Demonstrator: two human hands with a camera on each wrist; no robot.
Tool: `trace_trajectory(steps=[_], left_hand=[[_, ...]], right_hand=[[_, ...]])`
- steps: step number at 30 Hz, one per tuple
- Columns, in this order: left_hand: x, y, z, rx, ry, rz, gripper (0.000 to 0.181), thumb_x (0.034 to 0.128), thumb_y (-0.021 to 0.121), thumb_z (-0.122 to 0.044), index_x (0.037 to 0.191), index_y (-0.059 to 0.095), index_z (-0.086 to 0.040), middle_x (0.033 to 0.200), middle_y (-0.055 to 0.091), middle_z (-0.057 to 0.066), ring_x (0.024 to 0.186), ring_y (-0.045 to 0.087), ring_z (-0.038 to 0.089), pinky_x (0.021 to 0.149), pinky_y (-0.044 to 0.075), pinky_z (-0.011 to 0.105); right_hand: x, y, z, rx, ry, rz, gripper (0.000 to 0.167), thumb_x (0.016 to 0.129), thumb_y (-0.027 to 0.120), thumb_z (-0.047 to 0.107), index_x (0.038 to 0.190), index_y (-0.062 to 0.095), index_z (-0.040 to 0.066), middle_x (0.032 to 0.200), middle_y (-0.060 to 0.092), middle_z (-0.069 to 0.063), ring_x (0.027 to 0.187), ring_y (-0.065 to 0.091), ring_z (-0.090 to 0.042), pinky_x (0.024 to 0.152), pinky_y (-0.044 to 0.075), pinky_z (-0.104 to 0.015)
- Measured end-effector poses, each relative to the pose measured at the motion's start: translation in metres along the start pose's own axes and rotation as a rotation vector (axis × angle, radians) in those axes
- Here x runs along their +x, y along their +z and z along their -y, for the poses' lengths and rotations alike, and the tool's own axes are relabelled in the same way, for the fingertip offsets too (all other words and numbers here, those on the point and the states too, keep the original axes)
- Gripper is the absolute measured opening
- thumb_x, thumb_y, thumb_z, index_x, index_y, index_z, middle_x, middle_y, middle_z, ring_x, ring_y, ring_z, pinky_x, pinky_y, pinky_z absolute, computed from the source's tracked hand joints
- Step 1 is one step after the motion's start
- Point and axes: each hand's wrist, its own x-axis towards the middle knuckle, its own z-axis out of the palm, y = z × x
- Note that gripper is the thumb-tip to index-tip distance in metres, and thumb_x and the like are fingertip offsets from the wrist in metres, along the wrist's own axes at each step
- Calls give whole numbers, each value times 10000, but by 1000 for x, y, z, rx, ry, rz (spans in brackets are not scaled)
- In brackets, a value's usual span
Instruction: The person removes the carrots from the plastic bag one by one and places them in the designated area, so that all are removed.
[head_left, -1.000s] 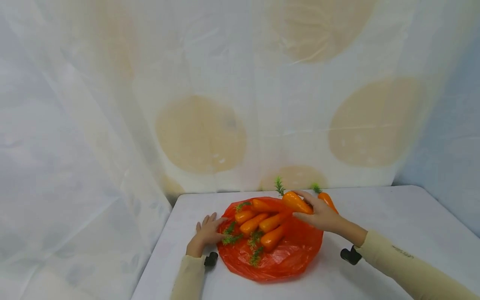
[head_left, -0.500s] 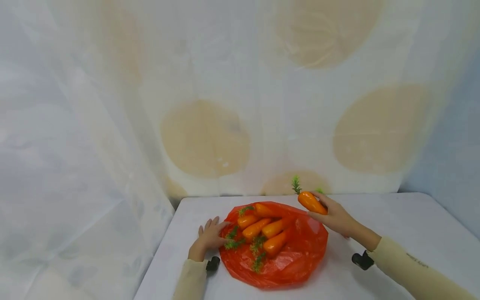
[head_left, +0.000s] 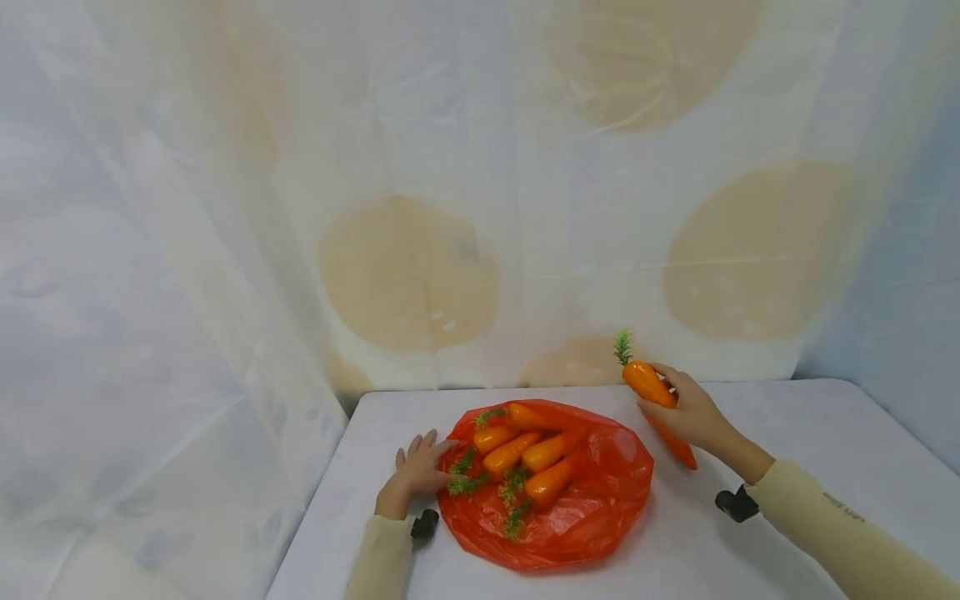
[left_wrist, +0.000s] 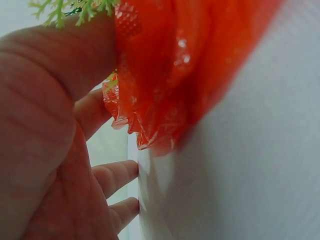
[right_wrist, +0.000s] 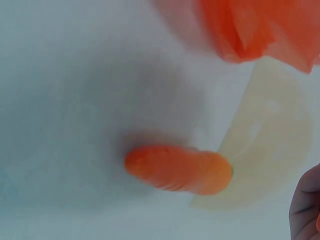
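Over the table right of the bag, my right hand (head_left: 693, 412) grips a carrot (head_left: 647, 382) around its thick part, its green tuft pointing up and away. Just below lies another carrot (head_left: 675, 444), partly hidden by that hand; the right wrist view shows this carrot (right_wrist: 177, 169) flat on the white surface. A red plastic bag (head_left: 577, 525) is spread at the middle, with several carrots (head_left: 512, 452) resting on it. My left hand (head_left: 420, 467) touches the bag's left edge, thumb and index finger extended against the plastic (left_wrist: 160, 75), the other fingers straight on the table.
The white table (head_left: 787, 467) ends at a pale hanging sheet (head_left: 562, 208) with tan circles behind it. More pale sheeting stands on the left and right. Dark wrist cameras (head_left: 738, 504) sit under both forearms.
My right hand has lifted the carrot off the bag and carried it right, over the loose carrot on the table. The left hand has stayed at the bag's edge.
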Motion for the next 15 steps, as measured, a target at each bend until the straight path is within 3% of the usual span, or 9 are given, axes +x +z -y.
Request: trace_trajectory(steps=[5, 15], left_hand=[[0, -2, 0, 0, -5, -5, 611, 836, 757, -362, 1399, 553, -243, 1614, 259, 187, 1483, 131, 469, 1142, 14, 734], [-1, -1, 3, 17, -1, -2, 613, 838, 756, -383, 1401, 552, -250, 1609, 264, 192, 1473, 145, 481, 1134, 28, 744]], right_hand=[[2, -6, -9, 6, 47, -8, 722, 953, 649, 323, 1495, 296, 2, 1248, 523, -251, 976, 544, -307, 769, 546, -340], [5, -15, -32, -39, 123, -49, 794, 963, 616, 406, 1502, 223, -25, 1126, 536, -273, 862, 552, -294, 659, 482, -282]])
